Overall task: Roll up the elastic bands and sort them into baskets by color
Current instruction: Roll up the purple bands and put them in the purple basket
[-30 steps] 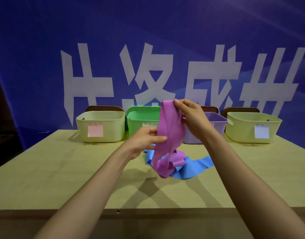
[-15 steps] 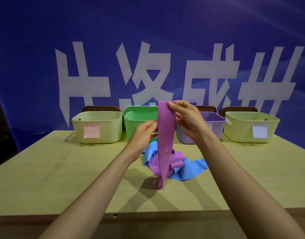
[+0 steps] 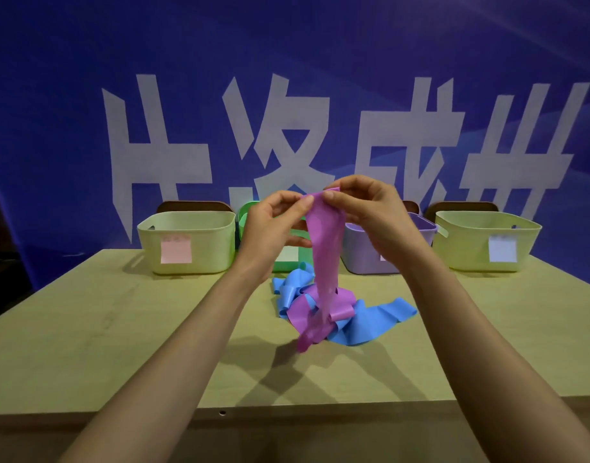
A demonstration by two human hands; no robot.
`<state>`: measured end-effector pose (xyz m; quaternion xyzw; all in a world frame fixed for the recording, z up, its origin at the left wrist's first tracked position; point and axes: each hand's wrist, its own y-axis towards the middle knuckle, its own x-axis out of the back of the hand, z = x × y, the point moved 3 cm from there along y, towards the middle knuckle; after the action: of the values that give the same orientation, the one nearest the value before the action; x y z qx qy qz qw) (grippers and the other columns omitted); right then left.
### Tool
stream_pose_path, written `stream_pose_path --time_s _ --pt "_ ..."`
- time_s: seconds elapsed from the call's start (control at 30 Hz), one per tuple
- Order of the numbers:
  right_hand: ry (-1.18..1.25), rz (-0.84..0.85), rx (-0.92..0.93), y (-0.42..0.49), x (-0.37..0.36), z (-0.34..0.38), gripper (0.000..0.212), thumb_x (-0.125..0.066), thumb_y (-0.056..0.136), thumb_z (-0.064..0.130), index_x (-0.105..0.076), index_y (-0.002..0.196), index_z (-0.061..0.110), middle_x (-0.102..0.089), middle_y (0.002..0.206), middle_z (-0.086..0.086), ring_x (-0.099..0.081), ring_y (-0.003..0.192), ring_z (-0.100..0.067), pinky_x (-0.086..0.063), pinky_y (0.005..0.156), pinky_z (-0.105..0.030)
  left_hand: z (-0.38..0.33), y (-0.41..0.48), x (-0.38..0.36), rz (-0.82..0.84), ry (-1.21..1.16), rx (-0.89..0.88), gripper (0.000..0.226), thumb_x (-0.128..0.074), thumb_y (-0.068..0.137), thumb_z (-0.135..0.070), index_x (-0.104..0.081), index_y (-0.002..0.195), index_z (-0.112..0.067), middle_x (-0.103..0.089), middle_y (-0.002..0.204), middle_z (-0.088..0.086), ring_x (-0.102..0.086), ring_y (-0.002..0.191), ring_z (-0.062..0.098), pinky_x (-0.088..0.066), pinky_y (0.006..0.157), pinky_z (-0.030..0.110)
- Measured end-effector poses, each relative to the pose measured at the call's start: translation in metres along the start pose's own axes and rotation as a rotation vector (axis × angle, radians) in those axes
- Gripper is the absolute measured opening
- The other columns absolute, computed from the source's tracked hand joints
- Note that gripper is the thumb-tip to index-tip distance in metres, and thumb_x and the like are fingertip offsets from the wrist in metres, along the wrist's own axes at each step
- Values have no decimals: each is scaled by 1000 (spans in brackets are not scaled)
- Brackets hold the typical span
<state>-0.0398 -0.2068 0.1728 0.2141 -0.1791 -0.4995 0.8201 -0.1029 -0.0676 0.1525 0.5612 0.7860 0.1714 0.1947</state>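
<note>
Blue banner [image 3: 53,95] with large white characters formed the backdrop behind a pale wooden table [image 3: 86,329]. Four baskets stood in a row along the table's far edge.

Furthest left of the purple elastic band [image 3: 325,255] stood a pale yellow basket [image 3: 200,228] with a pink note [image 3: 175,250] on its front. A green basket [image 3: 245,215] sat just left of the band, largely hidden behind the left hand [image 3: 270,228]. That hand was raised above the table, its thumb and fingertips pinching the band's top edge at the left corner.

The band hung straight down from both hands. Its lower part lay in loose loops on the table, resting on top of a blue elastic band [image 3: 373,320], which sprawled beneath it and extended to its right.

The right hand [image 3: 370,215] pinched the same top edge at the right corner, its fingers curled over the band. Behind that hand, just right of the band, stood a lilac basket [image 3: 360,252]. Furthest right of the band stood a second pale yellow basket [image 3: 470,242] with a pale note [image 3: 502,248] on its front. The contents of the baskets could not be determined.
</note>
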Motion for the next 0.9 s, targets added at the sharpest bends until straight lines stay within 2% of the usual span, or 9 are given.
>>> stream_pose_path --time_s 0.13,0.27,0.37,0.5,0.6,0.73,0.83,0.9 --pt "46 78 -24 -12 3 16 12 -68 83 14 -68 94 10 -71 82 1 -68 79 -10 -54 66 -21 -15 -7 3 95 -85 35 3 -63 88 -12 -61 87 -12 -66 78 -2 -62 63 12 -48 44 21" --pt "56 85 -77 -10 2 7 16 -68 82 18 -67 95 8 -70 86 -1 -68 80 -10 -53 65 -19 -7 -2 8 135 -80 104 6 -63 87 -14 -62 91 -11 -65 85 2 -62 66 12 -48 48 20" --pt "58 56 -185 -1 -3 -36 9 -69 82 12 -66 89 8 -68 78 0 -65 70 -7 -52 59 -19 29 7 16 115 -27 202 4 -65 86 -13 -61 88 -13 -66 79 -1 -62 65 10 -50 52 21" --pt "-55 68 -355 3 -12 -126 7 -71 81 4 -65 78 6 -61 69 -7 -56 63 -15 -52 56 -18 111 9 33 83 104 403 6 -65 87 -9 -59 87 -11 -65 79 3 -63 68 14 -55 60 23" --pt "-125 96 -423 3 -18 -181 7 -72 81 4 -65 78 6 -60 70 -10 -54 67 -19 -51 59 -22 158 10 42 61 131 496 7 -61 89 -5 -57 85 -9 -64 79 6 -65 59 6 -54 54 20" --pt "-215 92 -375 15 -17 -211 5 -73 82 11 -68 81 8 -65 73 -7 -58 66 -13 -52 61 -23 189 26 46 61 161 511 10 -60 91 -6 -54 85 -10 -63 78 9 -63 55 3 -51 50 18" --pt "-321 120 -306 24 -12 -212 12 -74 81 15 -70 86 5 -69 74 -5 -60 64 -7 -51 61 -21 197 36 46 110 166 508 4 -61 90 -5 -58 92 -3 -65 79 10 -65 57 2 -50 50 16" --pt "-328 136 -279 26 -12 -215 13 -74 81 17 -71 86 5 -71 77 -6 -62 67 -7 -52 65 -23 199 41 46 130 176 495 9 -61 89 -4 -61 97 2 -65 77 9 -65 57 1 -48 50 13"
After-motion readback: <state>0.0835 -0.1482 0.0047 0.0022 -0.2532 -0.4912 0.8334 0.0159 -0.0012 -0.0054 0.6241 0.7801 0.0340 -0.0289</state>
